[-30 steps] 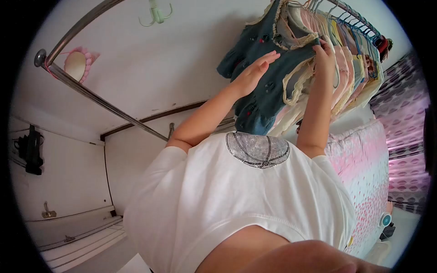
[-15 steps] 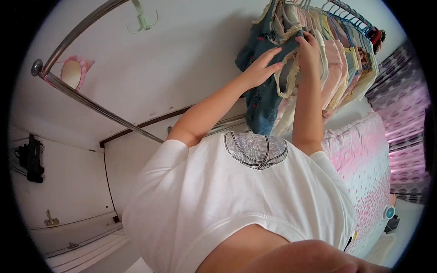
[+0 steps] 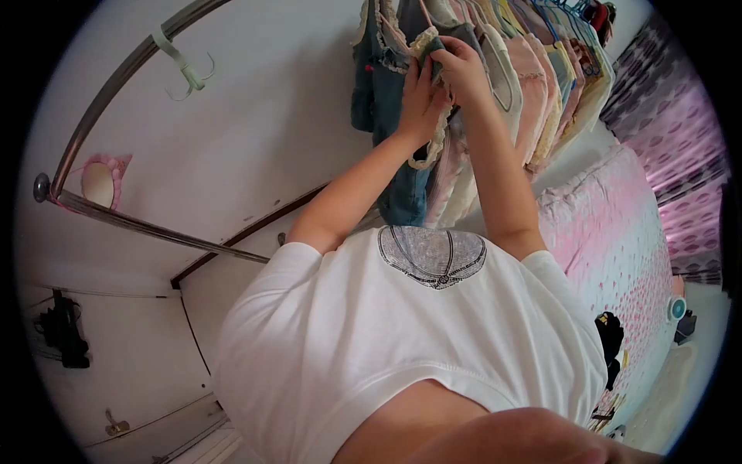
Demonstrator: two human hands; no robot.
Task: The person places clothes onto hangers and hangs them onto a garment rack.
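Observation:
A blue denim garment (image 3: 389,108) with cream lace trim hangs at the near end of the rail of clothes. My right hand (image 3: 465,71) pinches its shoulder strap near the top, thumb and fingers closed on the denim. Just left of it, my left hand (image 3: 423,108) is closed on the lace-edged armhole, its fingers pointing up along the strap. A pink hanger (image 3: 425,11) shows partly above the strap. My palms and wrists hide part of the armhole.
Several pale garments (image 3: 533,89) hang on hangers to the right. A metal rail (image 3: 100,85) with a light green hook (image 3: 185,73) curves at left, near a pink-framed mirror (image 3: 99,182). A pink-and-white bed (image 3: 610,209) stands right, beside purple patterned curtains (image 3: 672,147).
My left hand has moved in from beside the denim garment and closed on its lace edge. My right hand keeps hold of the strap. The view has shifted, moving the clothes leftward.

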